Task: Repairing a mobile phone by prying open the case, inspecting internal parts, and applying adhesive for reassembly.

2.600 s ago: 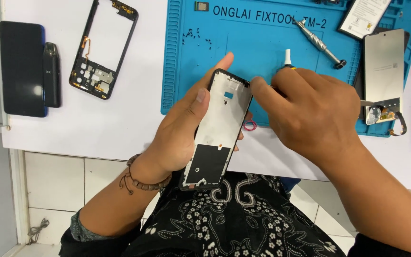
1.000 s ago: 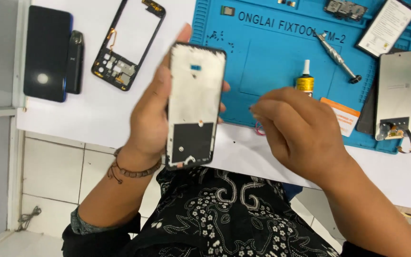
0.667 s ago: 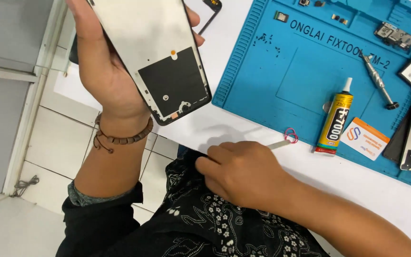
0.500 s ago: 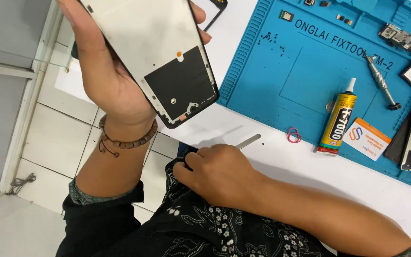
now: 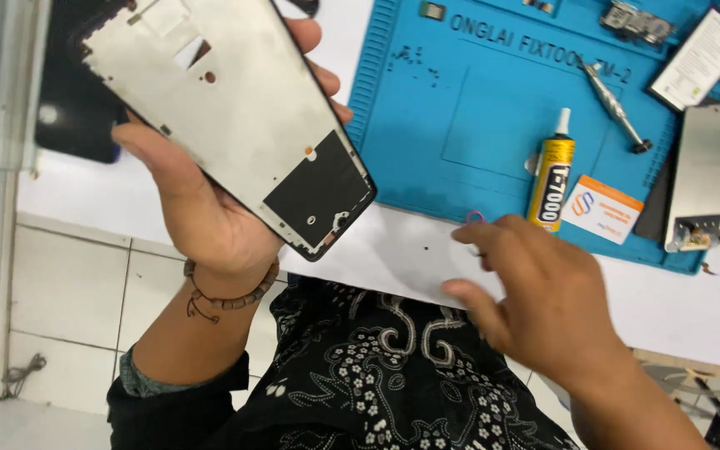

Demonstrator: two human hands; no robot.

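Holding the phone frame (image 5: pixel 231 129) up off the counter (image 5: pixel 402 250), your left hand (image 5: pixel 210 217) is closed around its edges, thumb on the near side, fingers curled behind the far one. Half a second ago your right hand sat low by your lap with a thin pale strip near it; now the right hand (image 5: pixel 535 308) is up over the counter edge, fingers loosely spread, gripping nothing that shows. The strip is no longer in view. Frame has shifted a little lower and more central; by my reading the work is between grips, inspection on one side, reaching on the other.

Frame: flat rounded rectangle, matte pale metal face with small holes and cutouts, one dark square patch at the lower end, black rim. Blue mat (image 5: pixel 493 108): rubbery, ridged border, moulded recesses. Glue tube (image 5: pixel 551 182): yellow, slim, white nozzle, lying on the mat just beyond your right fingertips. Small pink ring (image 5: pixel 474 217) at the mat's edge, beside them. Screwdriver (image 5: pixel 617 107): bright steel, well apart.
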